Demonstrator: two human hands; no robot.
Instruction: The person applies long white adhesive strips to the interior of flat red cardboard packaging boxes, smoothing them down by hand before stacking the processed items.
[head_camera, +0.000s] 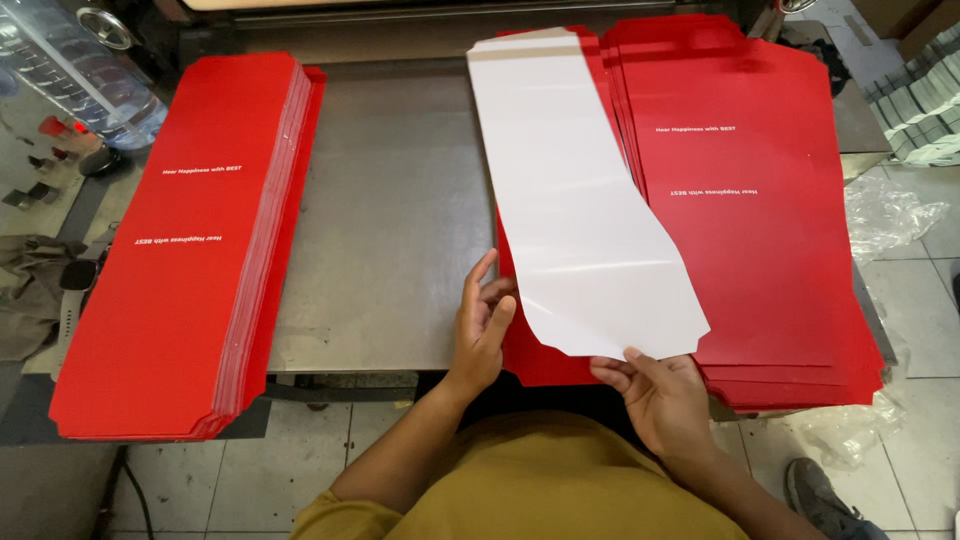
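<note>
Hands: right hand (655, 395) pinches the near edge of a long card sheet (580, 200), white side up, thumb on top and fingers under it; left hand (482, 320) is open, palm turned in toward the sheet's left edge, gripping nothing.
Sheet: lifted and tilted, it runs from 6 o'clock, just ahead of the body, up toward 12 o'clock, lying across the left part of the right-hand stack.
Right stack (760, 220): red sheets at 2 o'clock, loosely fanned, edges uneven.
Left stack (170, 250): red sheets at 10 o'clock, squared up neatly and thick.
Table (390, 220): bare grey metal between the stacks, at 12 o'clock.
Progress: judging by the two piles, a good many sheets sit in the tidy left stack, while the right stack looks far from used up; this one sheet is mid-handling, in neither pile.
Surroundings: clear plastic bottle (75, 70) at 10 o'clock beyond the left stack; crumpled plastic wrap (885, 215) on the floor at 3 o'clock.
</note>
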